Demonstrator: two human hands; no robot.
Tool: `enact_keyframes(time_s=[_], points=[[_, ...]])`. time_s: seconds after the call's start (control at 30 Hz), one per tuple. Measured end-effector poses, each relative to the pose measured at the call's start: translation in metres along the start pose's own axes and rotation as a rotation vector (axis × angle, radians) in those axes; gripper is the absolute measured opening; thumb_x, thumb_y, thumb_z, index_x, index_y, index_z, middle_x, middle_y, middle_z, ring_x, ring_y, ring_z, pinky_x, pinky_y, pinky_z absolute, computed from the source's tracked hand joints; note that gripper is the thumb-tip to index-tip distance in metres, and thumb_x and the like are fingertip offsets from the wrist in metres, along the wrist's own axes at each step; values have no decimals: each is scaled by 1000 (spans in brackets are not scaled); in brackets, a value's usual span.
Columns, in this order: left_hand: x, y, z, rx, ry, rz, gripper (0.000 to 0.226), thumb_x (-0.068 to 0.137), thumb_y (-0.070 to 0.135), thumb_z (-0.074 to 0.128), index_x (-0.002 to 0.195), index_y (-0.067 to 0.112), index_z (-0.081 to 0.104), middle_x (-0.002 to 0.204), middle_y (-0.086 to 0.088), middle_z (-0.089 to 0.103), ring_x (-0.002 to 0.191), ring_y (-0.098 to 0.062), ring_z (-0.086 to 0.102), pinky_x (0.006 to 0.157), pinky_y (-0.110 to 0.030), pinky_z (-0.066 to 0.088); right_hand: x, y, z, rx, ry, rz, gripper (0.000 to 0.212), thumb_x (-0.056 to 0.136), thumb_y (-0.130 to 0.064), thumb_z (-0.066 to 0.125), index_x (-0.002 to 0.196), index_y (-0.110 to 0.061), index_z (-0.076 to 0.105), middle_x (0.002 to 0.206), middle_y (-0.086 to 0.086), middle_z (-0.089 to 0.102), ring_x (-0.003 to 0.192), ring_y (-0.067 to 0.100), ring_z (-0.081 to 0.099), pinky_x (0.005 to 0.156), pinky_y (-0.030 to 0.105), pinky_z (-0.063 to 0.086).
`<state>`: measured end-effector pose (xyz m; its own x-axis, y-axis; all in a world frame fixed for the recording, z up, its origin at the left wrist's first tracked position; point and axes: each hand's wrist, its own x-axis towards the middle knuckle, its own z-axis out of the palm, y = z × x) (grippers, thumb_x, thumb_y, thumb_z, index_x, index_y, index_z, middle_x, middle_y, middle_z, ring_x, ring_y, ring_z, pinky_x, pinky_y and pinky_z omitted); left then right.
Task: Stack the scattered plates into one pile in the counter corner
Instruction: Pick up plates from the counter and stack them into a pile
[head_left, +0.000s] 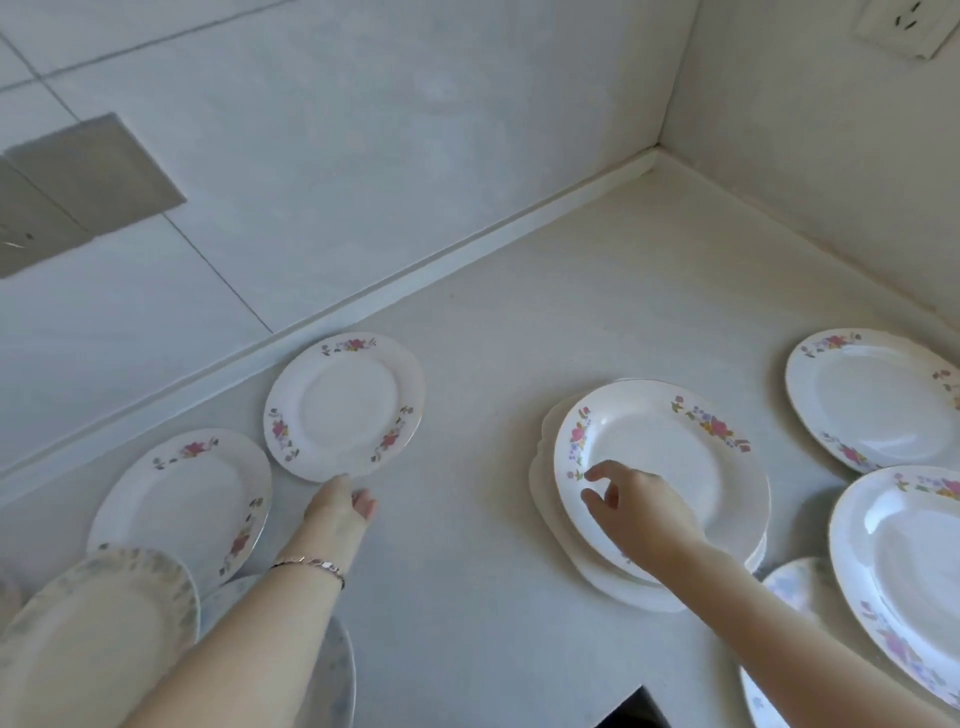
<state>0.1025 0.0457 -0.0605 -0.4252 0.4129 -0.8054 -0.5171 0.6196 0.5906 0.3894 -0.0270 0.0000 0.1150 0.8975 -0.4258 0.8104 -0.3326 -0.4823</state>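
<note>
A small pile of floral plates (727, 447) sits mid-counter, right of centre. My right hand (639, 506) hovers over its near left rim with fingers loosely curled, holding nothing. A single floral plate (343, 405) lies flat by the back wall; my left hand (343, 506) touches its near rim, fingers loosely bent. Another floral plate (182, 499) lies to the left of it. Two more floral plates (878, 400) (904, 566) lie at the right edge. The counter corner (657, 156) is far behind the pile.
Pale blue-patterned plates lie at the bottom left (93, 634) (337, 675) and bottom right (795, 587). A dark gap (634, 709) cuts into the counter's near edge. A wall socket (904, 26) is at the top right, and a grey panel (93, 171) on the left wall.
</note>
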Motion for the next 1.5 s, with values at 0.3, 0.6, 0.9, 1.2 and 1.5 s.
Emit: enact_keyframes(time_s=[0.3, 0.6, 0.9, 1.2, 1.5], points=[[38, 35, -31, -138, -156, 56, 44, 93, -7, 40, 132, 12, 46, 101, -3, 61, 77, -12, 56, 91, -37, 47, 14, -74, 53, 143, -136, -77, 20, 89, -26, 51, 105, -22, 63, 66, -12, 51, 64, 10, 51, 60, 20, 41], [-38, 39, -44, 54, -226, 171, 19, 90, -11, 46, 81, 4, 55, 79, -10, 60, 53, -16, 67, 51, -22, 59, 30, -113, 49, 889, -179, 180, 48, 93, -34, 48, 130, -5, 44, 99, 11, 63, 80, 19, 65, 68, 27, 56], [-132, -13, 21, 537, -636, 300, 20, 87, -10, 51, 76, 6, 59, 71, -11, 64, 51, -16, 65, 49, -26, 58, -16, 11, -38, 611, 285, 241, 58, 88, -21, 60, 140, -15, 35, 105, 13, 61, 86, 23, 53, 77, 31, 41], [-136, -84, 95, 1057, -633, 326, 19, 84, 5, 57, 72, 10, 42, 69, -6, 60, 55, -18, 61, 53, -27, 54, -27, 130, -31, 472, 320, 369, 40, 82, -23, 65, 116, -2, 56, 91, 8, 63, 78, 26, 57, 60, 30, 40], [-128, -91, 91, 1285, -440, 391, 23, 84, 14, 52, 66, 16, 37, 64, -4, 59, 53, -18, 60, 57, -28, 53, -8, 125, -27, 433, 289, 283, 56, 83, -25, 65, 132, -10, 45, 108, 22, 56, 84, 25, 50, 78, 32, 45]])
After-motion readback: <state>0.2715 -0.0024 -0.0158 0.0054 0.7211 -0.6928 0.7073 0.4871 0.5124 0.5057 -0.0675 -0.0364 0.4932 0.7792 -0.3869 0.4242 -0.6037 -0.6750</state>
